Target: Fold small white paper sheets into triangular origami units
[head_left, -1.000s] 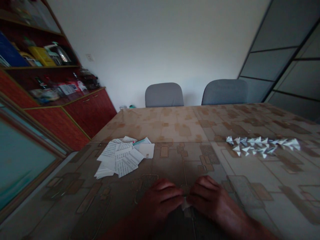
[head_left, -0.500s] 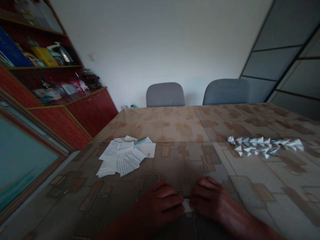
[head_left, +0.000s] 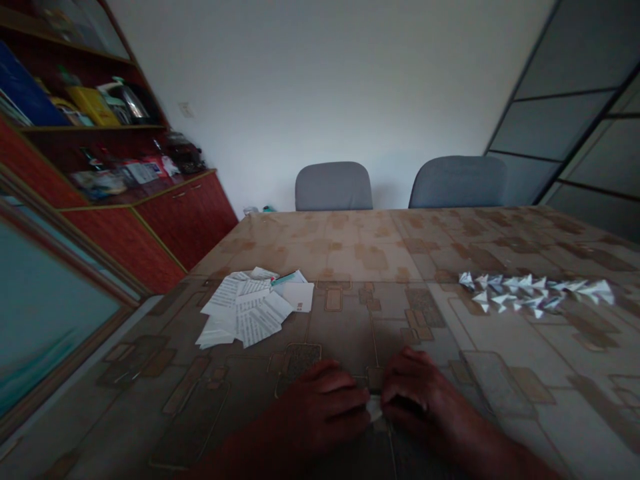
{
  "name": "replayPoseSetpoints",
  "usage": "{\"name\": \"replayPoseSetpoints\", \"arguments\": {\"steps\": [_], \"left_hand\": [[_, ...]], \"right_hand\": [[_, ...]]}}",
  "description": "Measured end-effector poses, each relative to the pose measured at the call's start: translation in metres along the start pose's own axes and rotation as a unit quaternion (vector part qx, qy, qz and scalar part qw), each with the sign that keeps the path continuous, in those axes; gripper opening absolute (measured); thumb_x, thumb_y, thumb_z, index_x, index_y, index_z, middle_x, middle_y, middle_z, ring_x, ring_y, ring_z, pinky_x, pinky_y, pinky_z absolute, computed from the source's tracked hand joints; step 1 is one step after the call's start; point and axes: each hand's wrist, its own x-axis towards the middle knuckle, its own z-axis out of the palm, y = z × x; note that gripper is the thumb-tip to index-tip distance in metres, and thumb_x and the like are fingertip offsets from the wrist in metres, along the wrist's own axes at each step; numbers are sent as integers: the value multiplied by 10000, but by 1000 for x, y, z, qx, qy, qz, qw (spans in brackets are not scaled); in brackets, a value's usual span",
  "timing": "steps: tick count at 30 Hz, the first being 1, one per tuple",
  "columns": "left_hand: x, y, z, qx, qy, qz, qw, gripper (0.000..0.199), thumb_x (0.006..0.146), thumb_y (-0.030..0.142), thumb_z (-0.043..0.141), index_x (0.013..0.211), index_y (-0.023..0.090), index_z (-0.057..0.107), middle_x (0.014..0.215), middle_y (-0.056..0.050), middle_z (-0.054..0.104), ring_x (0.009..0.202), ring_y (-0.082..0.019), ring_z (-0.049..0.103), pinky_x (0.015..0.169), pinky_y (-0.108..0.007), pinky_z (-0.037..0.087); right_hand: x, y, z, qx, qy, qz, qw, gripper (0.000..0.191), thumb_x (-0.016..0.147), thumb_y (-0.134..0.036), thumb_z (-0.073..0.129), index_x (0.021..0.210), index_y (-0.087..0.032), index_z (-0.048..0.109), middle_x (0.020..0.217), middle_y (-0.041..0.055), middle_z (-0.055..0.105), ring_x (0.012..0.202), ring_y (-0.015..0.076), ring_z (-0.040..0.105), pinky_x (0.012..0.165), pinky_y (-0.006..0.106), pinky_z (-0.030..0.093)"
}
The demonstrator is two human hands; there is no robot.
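At the near part of the table, my left hand (head_left: 333,407) and my right hand (head_left: 417,393) meet over a small piece of white paper (head_left: 375,408). The fingers of both are curled and closed on it, one hand at each side. Only a short strip of the paper shows between them; its folds are hidden. Left of centre lies a spread pile of printed paper slips (head_left: 255,307). Off to the right, several small folded paper pieces (head_left: 535,293) with pointed tips stand in two uneven rows.
A patterned cloth covers the table (head_left: 350,247). Two grey chairs (head_left: 333,187) stand at its far edge, before a white wall. On the left is a red-brown cabinet (head_left: 183,213) with loaded shelves; grey sliding panels (head_left: 560,120) are on the right.
My right hand has tilted and its fingers have bunched up more, with a gap now showing under them. The left hand has barely moved. The view has shifted slightly.
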Motion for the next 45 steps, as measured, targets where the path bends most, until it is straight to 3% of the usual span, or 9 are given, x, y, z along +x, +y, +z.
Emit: {"name": "replayPoseSetpoints", "arguments": {"steps": [12,17,29,45], "left_hand": [[1,0,-1,-9,-46,-5,999,142,984,191,505,1089,195,600,1085,-23,682,1012,-172,582,1012,-381,355],[0,-3,-5,-24,-56,-3,998,166,1001,199,466,1105,201,596,1115,-26,687,1041,-175,580,1028,-370,337],[3,2,-1,7,-36,3,999,140,985,191,498,1075,195,605,972,-16,690,972,-166,595,1017,-381,342],[-1,5,9,33,-2,-1,999,141,980,189,500,1073,212,604,961,-30,661,931,-160,585,950,-354,405]], "right_hand": [[6,-8,7,-17,32,83,996,201,671,25,637,703,-170,603,748,5,609,752,178,559,733,329,361],[5,-10,6,-23,24,100,994,178,707,-3,633,713,-180,614,766,10,613,792,196,553,733,332,348],[5,-5,12,-34,34,110,993,187,663,-6,623,680,-191,610,741,-2,607,773,185,536,744,332,337],[4,-5,13,-38,55,107,992,204,633,-2,633,692,-197,622,736,2,607,765,193,534,728,324,335]]}}
